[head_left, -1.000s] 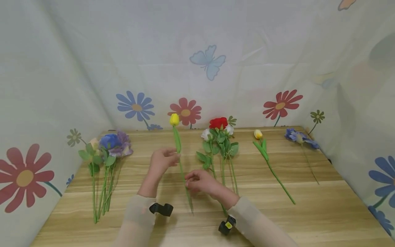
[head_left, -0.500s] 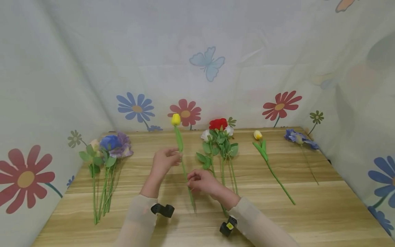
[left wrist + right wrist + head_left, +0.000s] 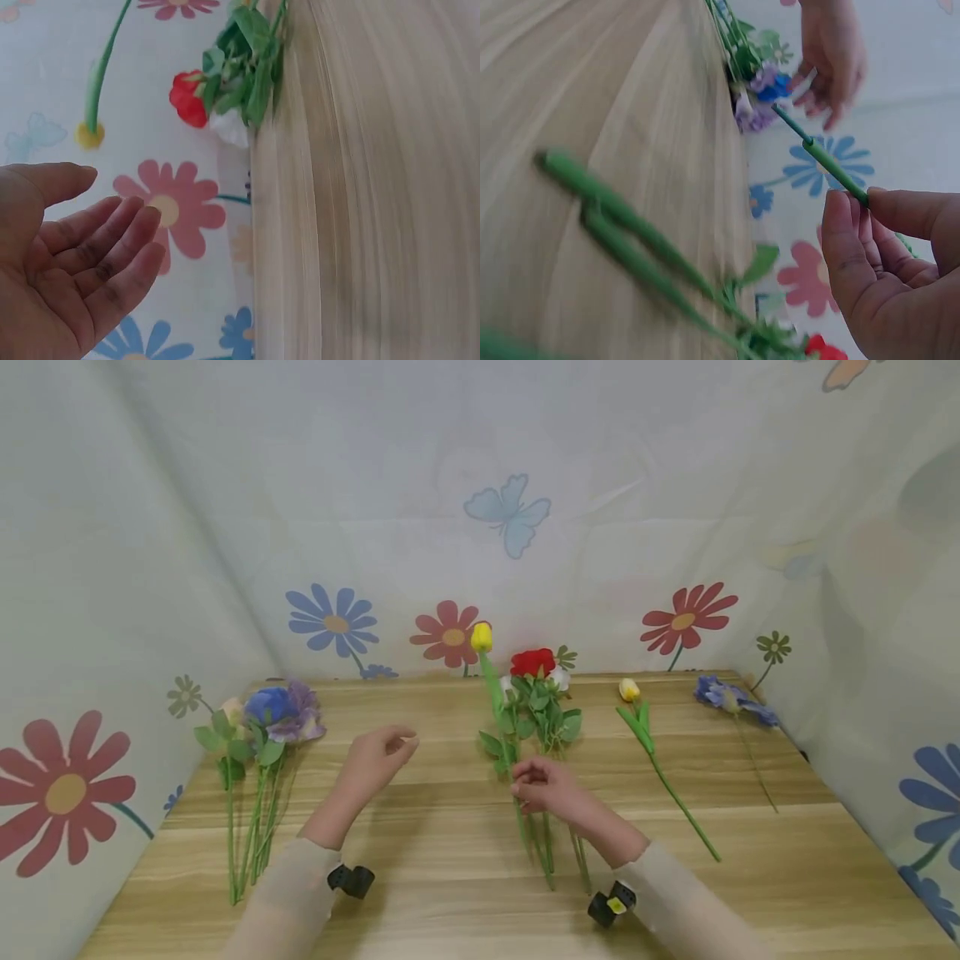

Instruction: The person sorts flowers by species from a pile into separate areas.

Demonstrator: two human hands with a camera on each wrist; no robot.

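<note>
Head view, right hand [image 3: 551,789] pinching yellow tulip [image 3: 482,638], seemingly above roses [image 3: 532,662]

One left hand [image 3: 375,762], one right hand [image 3: 551,789] and two wrist cameras [image 3: 352,881] show at one table [image 3: 450,918], with one yellow tulip [image 3: 482,637], one white-and-yellow tulip [image 3: 629,691], one red bloom [image 3: 532,662], two white blooms [image 3: 560,678] and one blue-violet flower [image 3: 724,696]; one left-side bunch [image 3: 267,750] overlaps too much to count.

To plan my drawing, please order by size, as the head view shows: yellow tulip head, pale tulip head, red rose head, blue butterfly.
1. Blue butterfly
2. Red rose head
3. Yellow tulip head, pale tulip head: close in size, ranking unsure
</note>
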